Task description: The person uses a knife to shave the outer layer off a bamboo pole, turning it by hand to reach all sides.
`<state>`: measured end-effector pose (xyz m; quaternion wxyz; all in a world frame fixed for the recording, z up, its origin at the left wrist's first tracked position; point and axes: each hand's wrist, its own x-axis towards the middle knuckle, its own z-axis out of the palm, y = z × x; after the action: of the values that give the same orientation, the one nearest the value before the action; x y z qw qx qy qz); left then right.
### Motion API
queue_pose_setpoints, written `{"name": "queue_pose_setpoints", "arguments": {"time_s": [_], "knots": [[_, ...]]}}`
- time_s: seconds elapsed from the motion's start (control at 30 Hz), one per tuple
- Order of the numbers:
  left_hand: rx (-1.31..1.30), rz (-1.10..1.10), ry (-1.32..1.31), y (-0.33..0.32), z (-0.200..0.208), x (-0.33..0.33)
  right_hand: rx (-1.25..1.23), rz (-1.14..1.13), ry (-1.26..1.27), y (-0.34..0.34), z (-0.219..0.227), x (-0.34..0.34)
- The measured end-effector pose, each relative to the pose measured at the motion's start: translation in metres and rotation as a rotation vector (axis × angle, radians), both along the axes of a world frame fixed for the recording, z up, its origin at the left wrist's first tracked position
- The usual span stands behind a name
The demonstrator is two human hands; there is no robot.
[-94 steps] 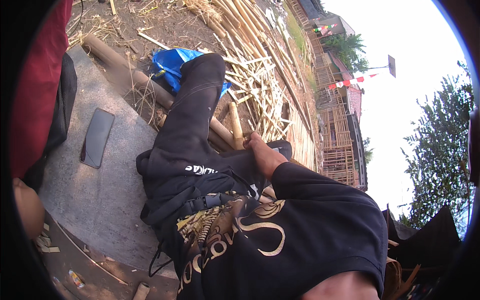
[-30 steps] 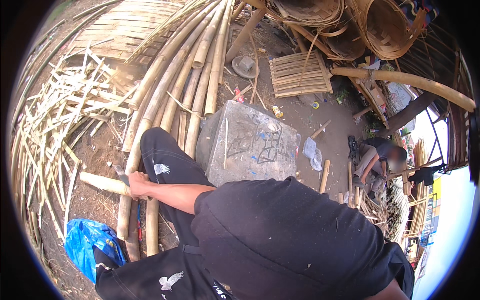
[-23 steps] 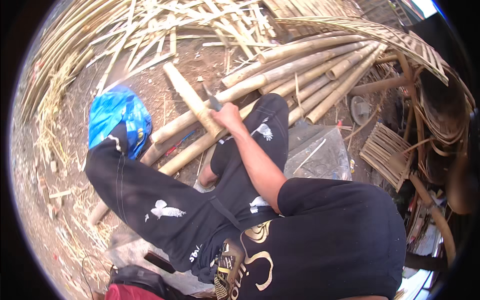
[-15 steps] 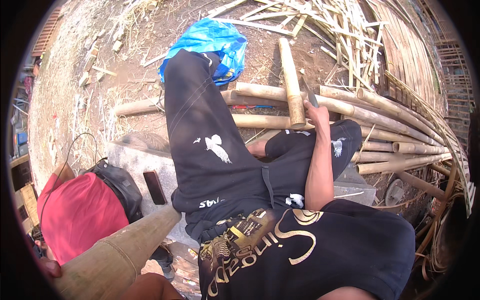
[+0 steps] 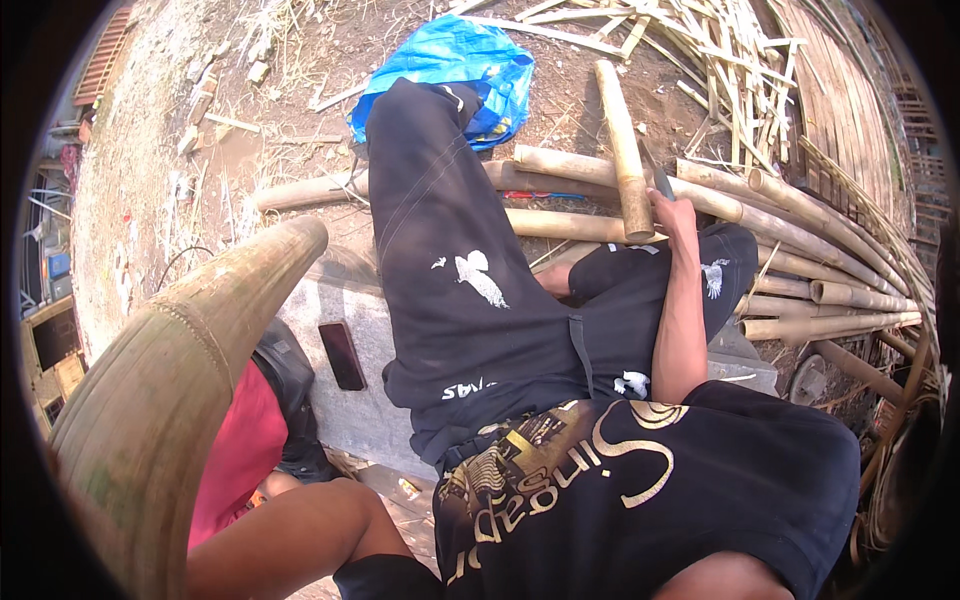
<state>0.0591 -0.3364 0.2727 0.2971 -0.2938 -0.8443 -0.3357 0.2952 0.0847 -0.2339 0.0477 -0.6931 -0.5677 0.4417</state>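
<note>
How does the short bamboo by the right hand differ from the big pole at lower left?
The short bamboo is pale tan and lies across the stacked poles, its end at the right hand. The big pole is greenish, looms near the camera, looking far thicker. Both are cut bamboo.

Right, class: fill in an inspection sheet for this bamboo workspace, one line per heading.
Surface: grey concrete slab on bare dirt.
Job's things: short bamboo piece; knife; bamboo poles lying beyond.
Clutter: dark phone on the slab; blue plastic sheet; red bag; split strips.
Grippers: right hand closed on the knife, beside the piece; left hand out of sight.
Cables: thin dark cord on the dirt, kind unclear.
Surroundings: woven bamboo panels; thick bamboo culm close to the camera.
</note>
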Motion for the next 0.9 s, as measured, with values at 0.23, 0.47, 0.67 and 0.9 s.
{"name": "queue_pose_setpoints", "arguments": {"time_s": [0.23,0.47,0.67,0.9], "knots": [[0.078,-0.172,-0.031,0.010,-0.018,-0.024,-0.030,-0.042,0.077,-0.013,0.015,-0.001],[0.133,-0.317,-0.073,0.036,-0.046,-0.051,0.015,0.065,-0.152,-0.022,0.042,-0.022],[0.215,-0.534,-0.070,0.091,-0.066,-0.066,0.024,0.030,-0.133,-0.031,0.047,-0.034],[0.330,-0.904,-0.078,0.201,-0.090,-0.075,0.032,-0.085,0.035,-0.036,0.033,-0.010]]}}
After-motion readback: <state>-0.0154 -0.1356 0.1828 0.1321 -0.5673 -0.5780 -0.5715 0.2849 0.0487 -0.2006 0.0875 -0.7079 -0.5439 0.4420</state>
